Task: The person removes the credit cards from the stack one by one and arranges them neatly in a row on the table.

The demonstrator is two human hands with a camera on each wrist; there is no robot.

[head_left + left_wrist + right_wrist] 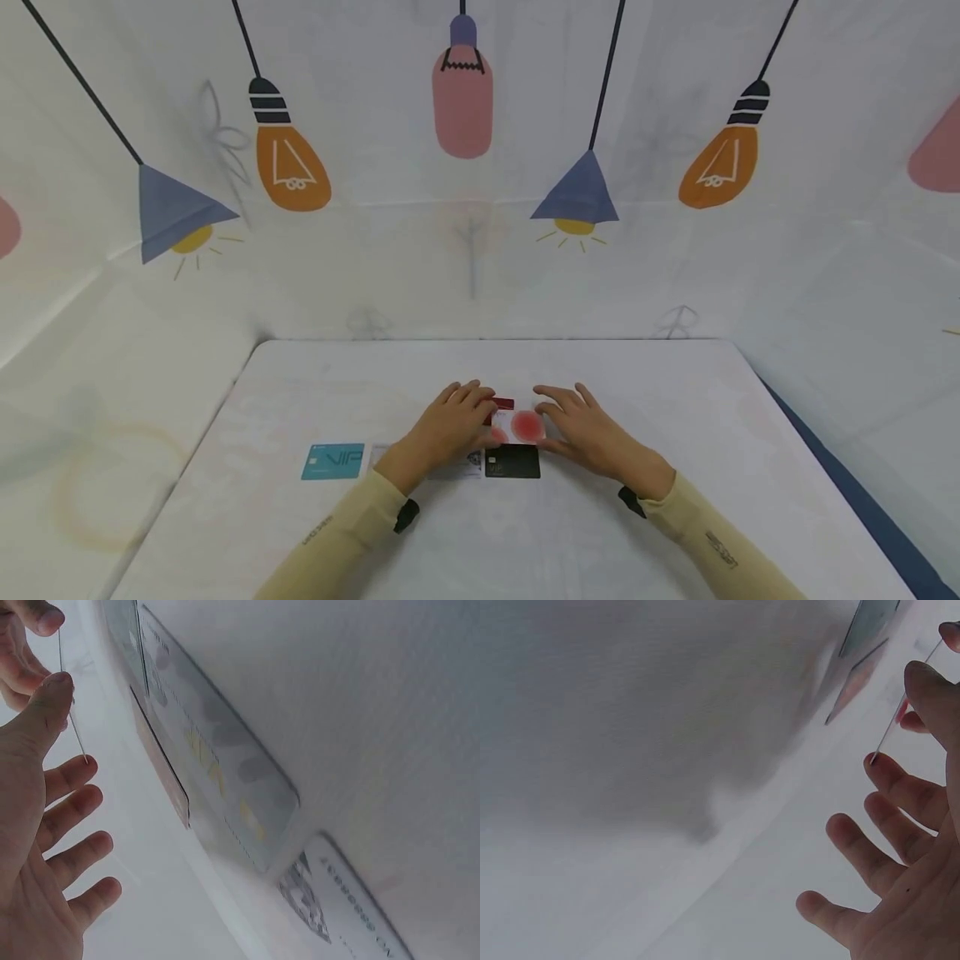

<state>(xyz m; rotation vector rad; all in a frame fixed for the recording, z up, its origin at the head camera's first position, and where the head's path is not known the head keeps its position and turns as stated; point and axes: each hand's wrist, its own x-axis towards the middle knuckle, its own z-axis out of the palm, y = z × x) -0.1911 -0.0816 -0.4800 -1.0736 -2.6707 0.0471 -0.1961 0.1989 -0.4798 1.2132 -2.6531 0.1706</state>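
My left hand (450, 423) and right hand (588, 429) hold a white card with red circles (527, 427) between them, over the table. In the left wrist view the left thumb and index finger pinch the thin edge-on card (78, 735), and the other fingers spread apart. On the right side, the thumb and index finger grip the card's edge (889, 735) in the same way. Beneath and behind it lies a red card (504, 403), partly covered. A black card (512, 463) lies just in front, on the table.
A teal VIP card (332, 462) lies at the left of the row. Between it and the black card, pale printed cards (456, 470) are partly hidden by the left forearm. The white table (600, 550) backs onto a cloth wall (390, 267) printed with lamps.
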